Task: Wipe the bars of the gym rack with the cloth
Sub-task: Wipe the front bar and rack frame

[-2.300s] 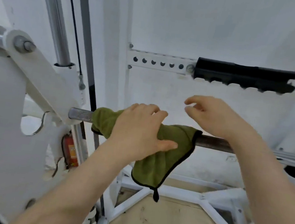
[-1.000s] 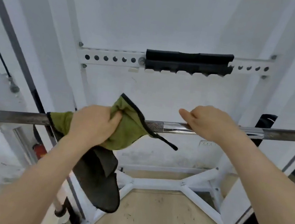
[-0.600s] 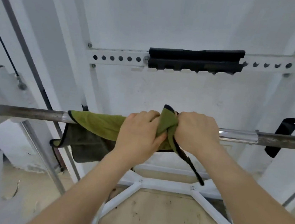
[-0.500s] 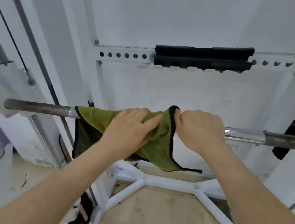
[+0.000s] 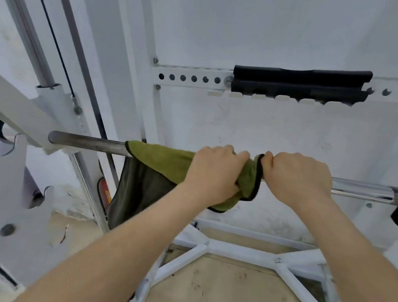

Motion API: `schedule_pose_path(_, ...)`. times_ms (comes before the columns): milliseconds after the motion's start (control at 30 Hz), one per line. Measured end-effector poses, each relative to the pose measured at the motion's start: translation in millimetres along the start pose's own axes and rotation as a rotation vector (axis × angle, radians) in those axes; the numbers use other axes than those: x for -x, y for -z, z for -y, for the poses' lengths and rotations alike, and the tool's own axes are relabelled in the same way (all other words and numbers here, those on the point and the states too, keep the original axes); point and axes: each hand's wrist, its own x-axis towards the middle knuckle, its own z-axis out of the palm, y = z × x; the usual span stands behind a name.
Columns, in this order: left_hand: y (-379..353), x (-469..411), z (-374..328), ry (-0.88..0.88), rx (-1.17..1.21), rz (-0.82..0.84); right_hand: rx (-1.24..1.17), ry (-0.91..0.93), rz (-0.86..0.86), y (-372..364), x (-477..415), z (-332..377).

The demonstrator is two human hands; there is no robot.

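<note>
A grey steel bar (image 5: 88, 142) runs level across the white gym rack at chest height. An olive-green cloth (image 5: 162, 157) with a black hem is draped over the bar, one dark flap hanging down at the left. My left hand (image 5: 215, 173) is closed around the cloth and the bar together. Just to its right, my right hand (image 5: 295, 177) grips the bar and pinches the cloth's hemmed right edge. The two fists almost touch. The bar's stretch under both hands is hidden.
A white perforated cross-rail with a black pad (image 5: 299, 84) is fixed to the wall above. White uprights and a guide rod with a black cable (image 5: 56, 40) stand at the left. A white base frame (image 5: 238, 251) lies on the floor below. A bracket (image 5: 19, 113) carries the bar's left end.
The cloth's right part has been bunched tighter against the bar between my fists. The view has shifted a little to the right along the bar.
</note>
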Motion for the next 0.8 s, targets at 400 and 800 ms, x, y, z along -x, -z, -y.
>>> schedule_pose_path(400, -28.2, 73.1, 187.6, 0.127, -0.089, -0.127, -0.352, 0.233, -0.168, 23.9, 7.1, 133.3)
schedule_pose_path(800, -35.5, 117.8, 275.0, 0.402, -0.067, -0.055, -0.275, 0.268, 0.054, 15.6, -30.6, 300.2)
